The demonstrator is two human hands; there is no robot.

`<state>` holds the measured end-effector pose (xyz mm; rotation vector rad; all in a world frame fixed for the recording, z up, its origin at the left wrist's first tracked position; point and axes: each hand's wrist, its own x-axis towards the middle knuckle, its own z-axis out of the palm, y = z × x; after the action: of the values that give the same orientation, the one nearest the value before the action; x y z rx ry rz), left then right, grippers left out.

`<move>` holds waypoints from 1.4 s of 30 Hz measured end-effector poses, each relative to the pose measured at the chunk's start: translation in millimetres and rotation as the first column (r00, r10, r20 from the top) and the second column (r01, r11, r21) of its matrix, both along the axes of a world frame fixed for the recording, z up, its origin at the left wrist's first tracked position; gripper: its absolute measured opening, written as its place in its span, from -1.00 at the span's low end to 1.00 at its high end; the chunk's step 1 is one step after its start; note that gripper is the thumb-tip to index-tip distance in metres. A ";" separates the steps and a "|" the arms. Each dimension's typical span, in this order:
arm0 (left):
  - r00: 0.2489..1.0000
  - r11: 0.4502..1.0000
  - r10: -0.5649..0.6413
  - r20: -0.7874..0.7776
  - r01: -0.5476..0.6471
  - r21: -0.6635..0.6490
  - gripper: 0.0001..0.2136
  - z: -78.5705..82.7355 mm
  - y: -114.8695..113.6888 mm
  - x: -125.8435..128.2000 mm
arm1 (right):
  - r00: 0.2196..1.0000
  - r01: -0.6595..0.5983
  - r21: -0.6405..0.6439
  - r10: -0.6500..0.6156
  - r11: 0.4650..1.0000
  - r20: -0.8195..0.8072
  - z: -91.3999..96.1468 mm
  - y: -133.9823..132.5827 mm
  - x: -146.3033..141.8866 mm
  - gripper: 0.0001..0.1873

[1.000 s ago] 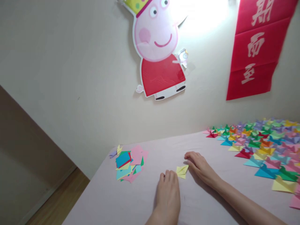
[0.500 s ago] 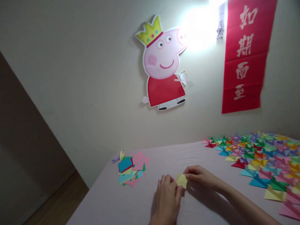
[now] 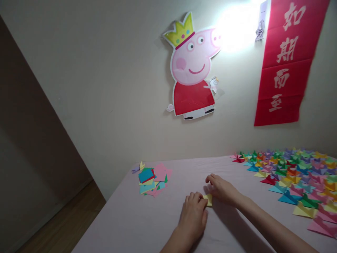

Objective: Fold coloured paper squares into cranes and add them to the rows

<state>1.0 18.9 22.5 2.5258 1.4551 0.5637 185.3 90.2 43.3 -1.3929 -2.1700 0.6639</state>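
Observation:
A small yellow folded paper [image 3: 209,199] lies on the pale pink tabletop [image 3: 131,225], mostly covered by my two hands. My left hand [image 3: 194,214] has its fingers curled, pinching the paper's left edge. My right hand [image 3: 222,189] lies over the paper's right side with fingers pressed down on it. Only a small yellow corner shows between them.
A loose pile of coloured paper squares [image 3: 153,179] lies to the left near the table's far corner. Several folded paper shapes [image 3: 295,175] in many colours cover the table's right part. A cartoon pig cut-out [image 3: 193,70] and a red banner [image 3: 286,63] hang on the wall. Wooden floor [image 3: 65,225] is at left.
The yellow paper has been pressed down flatter and is more hidden. Both hands closed over it. The camera view shifted slightly left.

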 end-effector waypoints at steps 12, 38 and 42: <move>0.997 0.995 -0.072 0.037 0.075 -0.065 -0.80 8.0 15.7 -2.3 | 0.999 -0.044 0.103 0.046 0.994 -0.014 -25.9 -36.0 1.8 -0.87; 0.991 0.997 -0.062 -0.115 0.067 0.045 -0.92 7.9 23.6 -3.3 | 0.986 -0.166 0.151 0.168 0.975 -0.004 -26.5 -38.2 6.7 -0.79; 0.995 0.990 -0.047 -0.092 0.059 0.125 -0.89 0.8 25.0 2.3 | 0.986 -0.164 0.154 0.167 0.974 -0.009 -23.8 -40.0 6.9 -0.81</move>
<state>3.3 43.9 23.4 2.7127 1.4183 0.5596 192.2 50.3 19.5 -1.1308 -2.2852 0.5550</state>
